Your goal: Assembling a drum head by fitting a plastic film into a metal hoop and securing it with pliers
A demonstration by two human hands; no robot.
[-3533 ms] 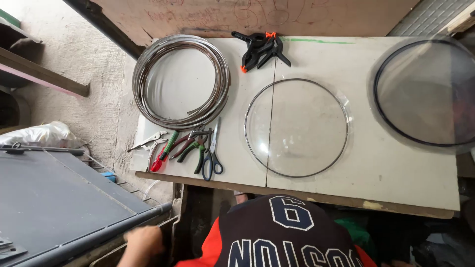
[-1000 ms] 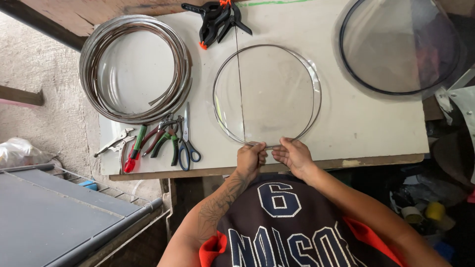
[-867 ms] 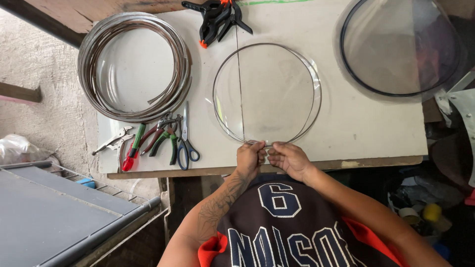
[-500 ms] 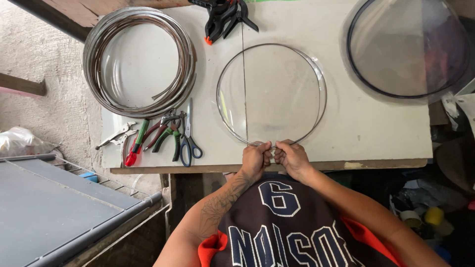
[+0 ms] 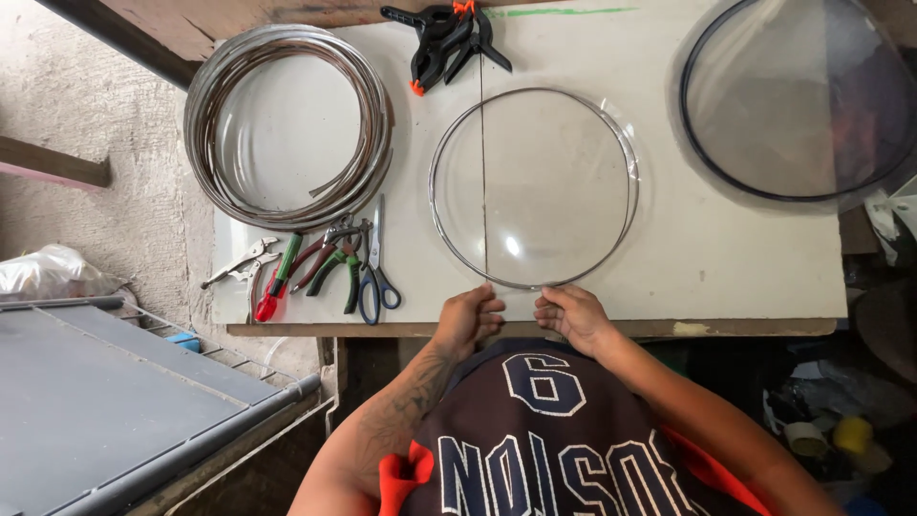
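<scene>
The two hands sit close together at the near edge of a pale worktop [image 5: 745, 258]. The left hand [image 5: 468, 320] and the right hand [image 5: 570, 315] both curl their fingers at the near rim of a thin metal ring [image 5: 449, 234] with a clear round sheet inside it. I cannot tell how tightly they pinch it. The ring lies flat just past the hands.

Far past the left hand is a big coil of metal strip [image 5: 287, 124]. Pliers and scissors [image 5: 330, 268] lie beside that hand. Black clamps [image 5: 447, 43] rest at the far edge. A large dark-rimmed clear disc [image 5: 793, 96] sits far off past the right hand. The floor [image 5: 105, 115] is rough and grey. A grey rack [image 5: 105, 411] stands low beside the left arm.
</scene>
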